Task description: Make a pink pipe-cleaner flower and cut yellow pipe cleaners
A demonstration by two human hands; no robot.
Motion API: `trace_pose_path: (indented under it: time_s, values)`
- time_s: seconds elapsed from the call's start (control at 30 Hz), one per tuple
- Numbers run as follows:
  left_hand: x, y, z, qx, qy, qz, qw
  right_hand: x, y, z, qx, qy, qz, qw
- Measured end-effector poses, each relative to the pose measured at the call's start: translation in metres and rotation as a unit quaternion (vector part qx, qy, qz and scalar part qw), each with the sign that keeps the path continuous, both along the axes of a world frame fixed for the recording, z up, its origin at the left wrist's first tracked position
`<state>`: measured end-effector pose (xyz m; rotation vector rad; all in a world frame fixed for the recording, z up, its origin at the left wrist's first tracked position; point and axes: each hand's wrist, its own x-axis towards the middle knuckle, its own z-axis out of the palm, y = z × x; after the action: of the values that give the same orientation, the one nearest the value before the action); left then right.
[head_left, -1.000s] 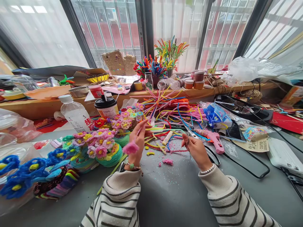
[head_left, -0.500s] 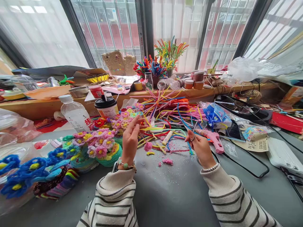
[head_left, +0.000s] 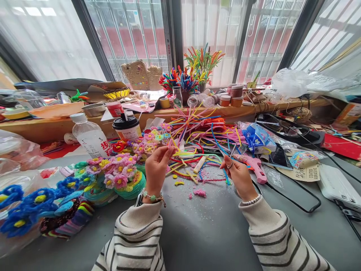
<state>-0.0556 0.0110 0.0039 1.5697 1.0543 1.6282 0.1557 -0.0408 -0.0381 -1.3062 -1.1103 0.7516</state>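
Note:
My left hand [head_left: 158, 167] is raised over the table beside the pink flowers [head_left: 121, 171], its thumb and forefinger pinched together. A bit of pink fuzzy material shows at its fingertips, too small to make out fully. In my right hand [head_left: 239, 175] are scissors [head_left: 232, 150], blades pointing up and apart, fingers through the handle. Between and beyond the hands lie many coloured pipe cleaners [head_left: 194, 131]. Pink fluff [head_left: 199, 193] and a small yellow piece [head_left: 178, 183] rest on the grey table [head_left: 194, 233].
A pink glue gun [head_left: 257, 169] with its cable lies right of my right hand. At left stand a water bottle [head_left: 89, 137], a lidded cup [head_left: 127, 128] and blue flowers [head_left: 39, 201]. A white power bank [head_left: 340, 186] is far right.
My left hand's fingers have turned and closed into a pinch. The pink fluffy ball that hung below them no longer shows there. My right hand with the scissors has hardly moved.

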Motion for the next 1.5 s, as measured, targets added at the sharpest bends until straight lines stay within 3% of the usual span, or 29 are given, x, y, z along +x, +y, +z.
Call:
trace_pose_path:
  time_s: [0.1, 0.2, 0.4, 0.6, 0.7, 0.8, 0.97, 1.17, 1.37, 1.5]
  values:
    - [-0.002, 0.002, -0.001, 0.056, 0.055, 0.054, 0.996, 0.001, 0.0, 0.0, 0.002, 0.002, -0.005, 1.0]
    - [-0.002, 0.001, -0.001, 0.055, 0.054, 0.067, 0.995, 0.002, 0.0, 0.0, 0.002, 0.0, -0.005, 1.0]
    - [0.0, -0.002, -0.001, -0.008, 0.029, 0.031, 0.999, 0.0, 0.0, 0.0, -0.002, -0.011, 0.007, 1.0]
    - [0.001, -0.002, 0.0, 0.012, 0.02, 0.011, 1.0, -0.001, -0.001, 0.002, -0.007, -0.039, 0.007, 0.999]
    - [0.008, -0.006, 0.0, 0.006, 0.077, -0.053, 0.996, -0.005, -0.003, 0.004, 0.01, -0.031, 0.026, 0.999]
    - [0.018, -0.013, -0.001, -0.022, 0.128, -0.142, 0.981, -0.013, -0.005, 0.005, 0.029, 0.024, 0.093, 0.995]
    - [0.035, -0.022, -0.007, -0.11, 0.17, -0.281, 0.938, -0.023, -0.005, 0.004, 0.0, 0.116, 0.151, 0.982]
    - [0.038, -0.024, -0.011, -0.176, 0.152, -0.339, 0.912, -0.021, -0.004, 0.007, 0.013, 0.151, 0.132, 0.98]
    - [0.038, -0.026, -0.007, -0.22, 0.155, -0.361, 0.893, -0.015, -0.004, 0.01, 0.045, 0.197, 0.095, 0.975]
    - [0.04, -0.026, -0.009, -0.244, 0.14, -0.375, 0.883, -0.014, -0.004, 0.007, 0.048, 0.177, 0.088, 0.979]
